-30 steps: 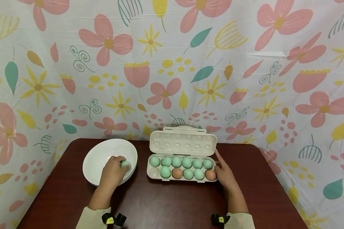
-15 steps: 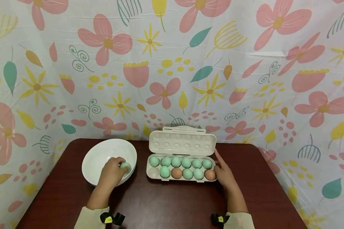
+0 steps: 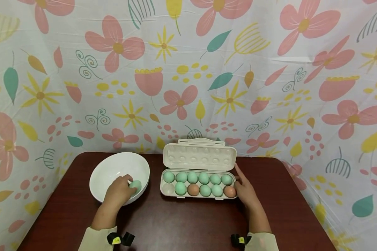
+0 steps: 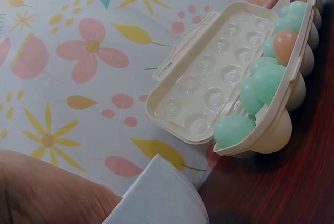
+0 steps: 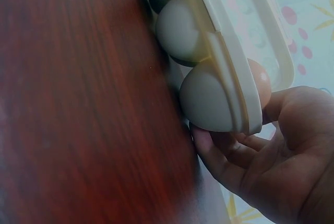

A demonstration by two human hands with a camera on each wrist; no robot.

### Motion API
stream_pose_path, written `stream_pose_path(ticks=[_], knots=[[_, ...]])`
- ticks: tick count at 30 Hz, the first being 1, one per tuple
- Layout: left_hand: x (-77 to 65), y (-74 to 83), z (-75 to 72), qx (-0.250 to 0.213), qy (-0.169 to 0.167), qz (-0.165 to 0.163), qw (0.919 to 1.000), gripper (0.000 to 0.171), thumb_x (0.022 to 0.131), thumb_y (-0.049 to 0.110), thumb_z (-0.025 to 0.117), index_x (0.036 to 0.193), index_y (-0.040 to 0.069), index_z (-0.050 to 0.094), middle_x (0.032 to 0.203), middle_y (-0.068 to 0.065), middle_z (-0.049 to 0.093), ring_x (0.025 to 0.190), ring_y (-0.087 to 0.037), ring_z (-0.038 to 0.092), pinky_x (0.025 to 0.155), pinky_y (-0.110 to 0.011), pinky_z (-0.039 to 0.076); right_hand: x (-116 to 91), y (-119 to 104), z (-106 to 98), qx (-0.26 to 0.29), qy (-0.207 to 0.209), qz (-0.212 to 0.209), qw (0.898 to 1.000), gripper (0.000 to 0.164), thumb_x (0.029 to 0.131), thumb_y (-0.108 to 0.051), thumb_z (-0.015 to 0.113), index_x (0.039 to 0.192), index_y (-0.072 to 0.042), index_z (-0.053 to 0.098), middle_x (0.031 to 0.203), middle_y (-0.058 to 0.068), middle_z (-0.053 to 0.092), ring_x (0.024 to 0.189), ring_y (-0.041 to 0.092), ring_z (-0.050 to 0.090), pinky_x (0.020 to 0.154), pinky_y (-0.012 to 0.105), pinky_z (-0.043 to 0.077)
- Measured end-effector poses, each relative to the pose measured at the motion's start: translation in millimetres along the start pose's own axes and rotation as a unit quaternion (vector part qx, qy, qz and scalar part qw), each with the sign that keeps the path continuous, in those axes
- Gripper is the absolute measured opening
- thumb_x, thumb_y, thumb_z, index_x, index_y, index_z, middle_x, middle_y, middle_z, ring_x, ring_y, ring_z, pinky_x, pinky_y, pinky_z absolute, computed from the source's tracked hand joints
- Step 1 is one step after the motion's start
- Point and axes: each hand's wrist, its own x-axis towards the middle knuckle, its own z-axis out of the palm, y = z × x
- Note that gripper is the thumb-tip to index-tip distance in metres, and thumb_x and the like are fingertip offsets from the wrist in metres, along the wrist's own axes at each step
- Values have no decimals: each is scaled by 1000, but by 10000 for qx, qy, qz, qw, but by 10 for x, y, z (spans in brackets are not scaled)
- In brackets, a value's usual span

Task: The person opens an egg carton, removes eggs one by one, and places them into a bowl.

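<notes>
Inside the white bowl (image 3: 111, 167), my left hand (image 3: 117, 191) holds a pale green egg (image 3: 135, 186) between thumb and fingers, near the bowl's right wall. To the right lies an open cream egg carton (image 3: 168, 190), its lid (image 3: 199, 157) tipped back. It holds green eggs and two brown ones, one of them a brown egg (image 3: 193, 190) in the front row; the front left cup is bare. My right hand (image 3: 246, 190) grips the carton's right end, with fingers curled below it in the right wrist view. The left wrist view shows no left fingertips; the bowl (image 4: 162, 195) hides them.
Bowl and carton stand on a dark red-brown table (image 3: 188, 223). Behind it hangs a white cloth (image 3: 188, 52) printed with flowers and leaves. Dark straps with small devices (image 3: 120, 239) sit on both wrists.
My left hand has shifted slightly left and toward me inside the bowl. The green egg has moved a little the same way, and more of it shows. My right hand stays on the carton.
</notes>
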Motion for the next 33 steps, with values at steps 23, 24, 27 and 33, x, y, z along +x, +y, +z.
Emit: stream_pose_path(ticks=[23,24,27,33], knots=[[-15,-5,-65,-95,-102,-101,9999,48,88,25,72,124,-5,63,111,-23,66,98,-33,65,88,-54,52,-39,-111,-19,137,-139,190,9996,71,104,-6,39,161,-42,16,144,26,50,75,18,55,68,29,46],[-15,-8,-66,-107,-78,-94,9999,48,88,25,71,124,-5,63,112,-23,66,99,-34,65,88,-54,51,-39,-116,-19,133,-133,199,9996,71,103,-6,39,161,-42,16,144,26,50,75,18,54,68,29,46],[-12,-19,-72,-112,-7,-48,9999,49,89,26,70,126,-5,62,115,-25,66,103,-37,65,91,-55,50,4,-19,-11,130,-88,176,9997,71,104,-7,39,159,-46,16,144,25,50,70,17,52,65,28,45],[-24,-26,-113,-180,163,-45,9997,51,92,28,70,130,-4,61,123,-30,63,113,-46,62,95,-58,49,12,27,-6,80,-40,122,9999,71,104,-9,40,158,-50,18,144,24,50,66,16,51,63,28,46]])
